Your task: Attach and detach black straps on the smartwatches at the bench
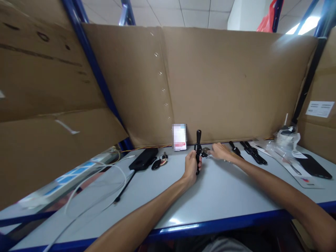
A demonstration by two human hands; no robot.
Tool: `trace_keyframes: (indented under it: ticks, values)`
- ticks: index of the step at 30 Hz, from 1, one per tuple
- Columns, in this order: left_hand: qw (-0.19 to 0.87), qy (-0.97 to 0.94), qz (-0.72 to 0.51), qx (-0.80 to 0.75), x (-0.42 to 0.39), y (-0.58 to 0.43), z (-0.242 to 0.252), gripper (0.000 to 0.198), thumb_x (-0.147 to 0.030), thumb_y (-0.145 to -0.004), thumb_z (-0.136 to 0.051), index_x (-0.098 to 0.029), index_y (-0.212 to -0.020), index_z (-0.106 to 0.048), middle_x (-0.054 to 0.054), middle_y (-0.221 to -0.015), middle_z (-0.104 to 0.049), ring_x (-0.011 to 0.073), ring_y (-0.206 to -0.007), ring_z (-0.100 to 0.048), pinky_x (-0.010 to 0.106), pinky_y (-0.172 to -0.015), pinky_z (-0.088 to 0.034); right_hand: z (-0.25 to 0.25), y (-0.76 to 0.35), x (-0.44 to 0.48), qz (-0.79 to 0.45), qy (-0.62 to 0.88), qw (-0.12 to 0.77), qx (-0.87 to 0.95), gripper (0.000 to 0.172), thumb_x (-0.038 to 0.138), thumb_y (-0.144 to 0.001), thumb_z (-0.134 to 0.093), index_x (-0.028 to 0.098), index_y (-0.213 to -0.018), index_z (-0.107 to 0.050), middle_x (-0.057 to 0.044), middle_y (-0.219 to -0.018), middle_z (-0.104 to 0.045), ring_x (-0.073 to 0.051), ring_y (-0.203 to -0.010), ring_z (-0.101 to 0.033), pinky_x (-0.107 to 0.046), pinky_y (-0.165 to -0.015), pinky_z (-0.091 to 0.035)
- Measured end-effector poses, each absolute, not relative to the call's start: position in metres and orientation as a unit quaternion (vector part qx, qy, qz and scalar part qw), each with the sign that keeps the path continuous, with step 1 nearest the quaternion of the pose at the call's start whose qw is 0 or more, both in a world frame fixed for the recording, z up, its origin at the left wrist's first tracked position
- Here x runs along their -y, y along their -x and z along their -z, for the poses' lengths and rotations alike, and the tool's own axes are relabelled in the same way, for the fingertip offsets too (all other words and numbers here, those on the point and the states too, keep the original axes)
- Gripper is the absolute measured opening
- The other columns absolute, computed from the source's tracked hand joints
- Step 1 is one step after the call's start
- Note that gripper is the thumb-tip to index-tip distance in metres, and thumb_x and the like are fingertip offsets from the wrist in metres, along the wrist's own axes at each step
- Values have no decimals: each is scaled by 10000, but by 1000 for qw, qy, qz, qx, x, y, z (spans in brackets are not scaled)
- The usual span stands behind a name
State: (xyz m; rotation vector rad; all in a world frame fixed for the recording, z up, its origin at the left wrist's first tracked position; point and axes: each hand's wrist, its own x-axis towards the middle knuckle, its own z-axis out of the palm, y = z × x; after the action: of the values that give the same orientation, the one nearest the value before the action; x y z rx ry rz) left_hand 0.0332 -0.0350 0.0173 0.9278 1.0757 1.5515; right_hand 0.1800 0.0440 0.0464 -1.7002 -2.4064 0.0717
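Right of upright blurred panel (180,137): black two-handled tool (198,149), held on end, left hand (190,165) wrapped round lower half, likely for steadiness. Farther right of panel, right hand (219,152) near small metal part (205,151); from here, can't tell if pinching.

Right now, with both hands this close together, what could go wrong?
The small metal parts by the right hand might get nudged and scatter. The black tool, held upright in the left hand, could slip or knock those parts. The upright screen stands near the tool, so a careless swing might topple it.
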Motion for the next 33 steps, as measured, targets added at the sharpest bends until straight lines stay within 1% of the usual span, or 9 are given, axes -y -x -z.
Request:
trace_keyframes:
  ticks: [4, 8, 14, 17, 20, 23, 27, 30, 33]
  values:
    - [489, -392, -641, -443, 35, -32, -17, 327, -513, -881, -566, -204, -804, -489, -68, -554, -496, 59, -377, -372, 175, -366, -221, -50, -139, -55, -54, 582, 64, 809, 427, 446, -856, -700, 129, -1139, -751, -239, -1237, -694, -346, -1180, -651, -360, -882, -503]
    - [484, -409, -638, -437, 35, -34, -16, 320, -513, -883, -562, -199, -843, -514, -69, -547, -493, 65, -378, -376, 178, -361, -238, -51, -138, -63, -80, 590, 51, 802, 415, 404, -797, -740, 153, -1128, -748, -198, -1230, -709, -327, -1120, -681, -338, -807, -525]
    - [486, -422, -624, -442, 38, -40, -15, 325, -510, -887, -552, -205, -793, -488, -61, -554, -508, 65, -373, -384, 179, -351, -245, -43, -180, -75, -120, 615, 71, 776, 330, 438, -682, -813, 153, -824, -730, -106, -908, -754, -236, -829, -702, -254, -585, -457]
    - [480, -437, -619, -442, 38, -39, -15, 310, -501, -887, -532, -205, -804, -495, -62, -558, -503, 66, -376, -381, 177, -342, -248, -34, -202, -79, -199, 600, 130, 764, 310, 382, -654, -825, 171, -595, -606, -22, -612, -634, -157, -605, -603, -226, -497, -372]
    - [479, -442, -614, -446, 36, -38, -14, 310, -504, -869, -543, -209, -797, -482, -62, -554, -503, 66, -376, -379, 175, -339, -254, -27, -216, -78, -316, 558, 201, 741, 296, 251, -661, -800, 175, -560, -532, 29, -512, -530, -107, -500, -498, -208, -455, -320]
    - [479, -448, -609, -446, 36, -39, -13, 314, -512, -858, -549, -210, -802, -483, -65, -551, -500, 67, -374, -373, 174, -337, -256, -24, -223, -74, -347, 538, 245, 728, 176, 120, -659, -748, 164, -667, -578, 32, -559, -567, -101, -530, -525, -190, -477, -351]
    - [480, -455, -603, -447, 37, -39, -13, 314, -516, -857, -549, -206, -830, -504, -66, -553, -504, 70, -375, -370, 178, -337, -253, -24, -226, -74, -327, 546, 259, 726, 124, 74, -677, -710, 141, -765, -654, -4, -599, -629, -125, -569, -584, -202, -515, -400]
    - [483, -454, -598, -451, 37, -40, -13, 324, -522, -856, -541, -198, -848, -526, -65, -547, -500, 73, -373, -364, 182, -334, -249, -24, -227, -74, -274, 563, 265, 733, 159, 71, -676, -720, 141, -818, -706, -41, -665, -690, -166, -652, -650, -223, -572, -437]
    - [484, -453, -597, -451, 36, -39, -13, 340, -533, -847, -550, -194, -844, -531, -63, -544, -501, 74, -373, -364, 184, -332, -249, -26, -225, -66, -183, 581, 257, 751, 123, 115, -687, -746, 161, -801, -739, -98, -809, -751, -231, -845, -703, -251, -662, -462]
